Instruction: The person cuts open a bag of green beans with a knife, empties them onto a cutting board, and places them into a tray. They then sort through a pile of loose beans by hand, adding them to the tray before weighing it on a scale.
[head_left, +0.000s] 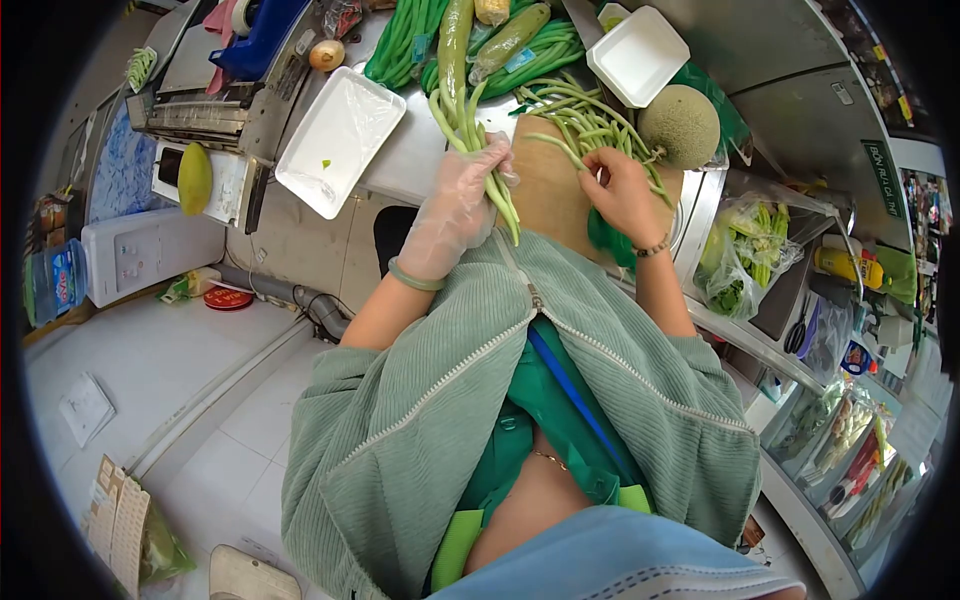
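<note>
My left hand [450, 215], in a clear plastic glove, is closed around a bunch of long green beans [467, 130]. Their ends stick out above and below the fist. Bare, with a beaded bracelet at the wrist, my right hand [622, 195] pinches the end of a single green bean [556, 143]. That hand is at the front of a loose pile of green beans [600, 125], which lies on a brown board [540, 178]. A netted melon [679, 127] sits beside the pile, to the right.
A white foam tray [340, 140] lies left of my gloved hand; another foam tray [638, 57] is at the upper right. Wrapped long gourds [455, 50] and green bean bundles [405, 45] fill the back. Bagged greens [750, 250] stand right. A wrapping machine [215, 110] is left.
</note>
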